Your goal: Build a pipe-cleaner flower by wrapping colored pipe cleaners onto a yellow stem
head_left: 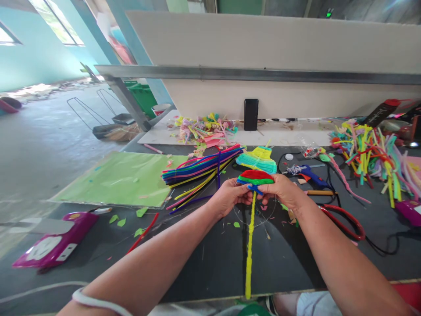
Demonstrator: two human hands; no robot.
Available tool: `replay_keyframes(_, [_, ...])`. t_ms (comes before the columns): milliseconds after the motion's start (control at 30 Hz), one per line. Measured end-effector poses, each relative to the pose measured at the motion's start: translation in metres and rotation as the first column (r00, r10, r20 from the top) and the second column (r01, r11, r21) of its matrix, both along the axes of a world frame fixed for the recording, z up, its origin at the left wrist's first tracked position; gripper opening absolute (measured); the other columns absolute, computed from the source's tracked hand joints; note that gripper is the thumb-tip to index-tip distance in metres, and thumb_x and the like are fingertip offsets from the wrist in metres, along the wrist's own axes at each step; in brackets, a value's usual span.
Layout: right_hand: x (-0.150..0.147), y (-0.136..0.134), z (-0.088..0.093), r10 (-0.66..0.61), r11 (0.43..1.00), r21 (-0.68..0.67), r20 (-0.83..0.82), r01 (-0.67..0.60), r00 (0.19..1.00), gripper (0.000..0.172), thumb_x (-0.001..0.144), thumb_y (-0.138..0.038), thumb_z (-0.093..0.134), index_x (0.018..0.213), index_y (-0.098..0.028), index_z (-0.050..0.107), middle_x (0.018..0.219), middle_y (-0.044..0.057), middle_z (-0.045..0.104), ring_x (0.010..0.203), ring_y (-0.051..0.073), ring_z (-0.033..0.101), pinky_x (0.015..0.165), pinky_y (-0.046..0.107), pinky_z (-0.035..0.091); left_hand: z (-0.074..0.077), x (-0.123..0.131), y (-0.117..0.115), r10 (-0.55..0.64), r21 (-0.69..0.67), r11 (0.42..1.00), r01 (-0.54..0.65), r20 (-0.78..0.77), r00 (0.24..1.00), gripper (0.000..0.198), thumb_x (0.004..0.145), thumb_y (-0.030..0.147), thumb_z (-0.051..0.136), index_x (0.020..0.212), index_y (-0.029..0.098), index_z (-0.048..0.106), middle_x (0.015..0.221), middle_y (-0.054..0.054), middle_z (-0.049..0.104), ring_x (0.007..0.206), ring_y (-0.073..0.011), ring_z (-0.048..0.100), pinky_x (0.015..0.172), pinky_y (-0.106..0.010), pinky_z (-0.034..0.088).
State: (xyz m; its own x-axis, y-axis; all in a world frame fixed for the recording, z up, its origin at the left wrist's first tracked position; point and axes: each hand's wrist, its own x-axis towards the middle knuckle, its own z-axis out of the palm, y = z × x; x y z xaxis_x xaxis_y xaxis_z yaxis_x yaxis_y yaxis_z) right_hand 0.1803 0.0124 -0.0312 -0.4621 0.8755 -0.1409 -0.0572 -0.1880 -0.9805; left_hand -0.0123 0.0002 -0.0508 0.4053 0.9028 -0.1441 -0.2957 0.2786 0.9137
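Observation:
Between both hands is a pipe-cleaner flower (pixel 255 177) with red, green and blue bands and a long yellow stem (pixel 250 245) hanging toward the table's front edge. My left hand (pixel 235 195) pinches its blue base from the left. From the right, my right hand (pixel 279 191) grips the same base with thumb and fingers. Just beyond lies a yellow and turquoise pipe-cleaner piece (pixel 258 160). Left of the hands rests a bundle of coloured pipe cleaners (pixel 200 166). To the right is a blue glue gun (pixel 309 174).
Red-handled scissors (pixel 344 221) and black cords lie at the right, below a heap of pipe-cleaner pieces (pixel 365 151). A green sheet (pixel 121 177) and a purple packet (pixel 59 241) are at left. A phone (pixel 251 115) leans against the white board (pixel 210 98) behind more scraps (pixel 205 129).

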Motion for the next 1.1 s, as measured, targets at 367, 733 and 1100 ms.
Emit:
replay_keyframes(367, [-0.002, -0.004, 0.006, 0.022, 0.998, 0.055, -0.012, -0.021, 1.000, 0.038, 0.066, -0.031, 0.077, 0.099, -0.013, 0.070, 0.072, 0.006, 0.069, 0.060, 0.016, 0.064, 0.048, 0.026, 0.054, 0.002, 0.000, -0.002, 0.013, 0.072, 0.997, -0.016, 0.042, 0.999, 0.031, 0.069, 0.034, 0.077, 0.083, 0.011, 0.061, 0.064, -0.003, 0.064, 0.055, -0.0112, 0.060, 0.055, -0.024, 0.051])
replay_keyframes(733, [0.003, -0.002, 0.005, 0.123, 0.988, 0.098, 0.004, -0.123, 0.992, 0.035, 0.069, -0.032, 0.076, 0.099, -0.015, 0.069, 0.072, 0.004, 0.067, 0.056, 0.016, 0.062, 0.049, 0.029, 0.054, 0.008, -0.001, -0.007, -0.029, 0.040, 0.999, 0.027, 0.050, 0.998, 0.019, 0.066, 0.024, 0.072, 0.076, 0.012, 0.060, 0.062, -0.003, 0.062, 0.051, -0.0124, 0.058, 0.051, -0.025, 0.048])
replay_keyframes(1100, [0.004, -0.001, 0.004, 0.102, 0.994, 0.028, 0.022, -0.103, 0.995, 0.034, 0.068, -0.029, 0.076, 0.098, -0.016, 0.069, 0.078, 0.004, 0.069, 0.066, 0.017, 0.065, 0.061, 0.033, 0.057, 0.001, 0.000, -0.001, 0.013, 0.152, 0.988, -0.004, -0.056, 0.998, 0.034, 0.067, 0.023, 0.071, 0.098, 0.013, 0.062, 0.073, -0.002, 0.066, 0.059, -0.0116, 0.060, 0.059, -0.024, 0.048])
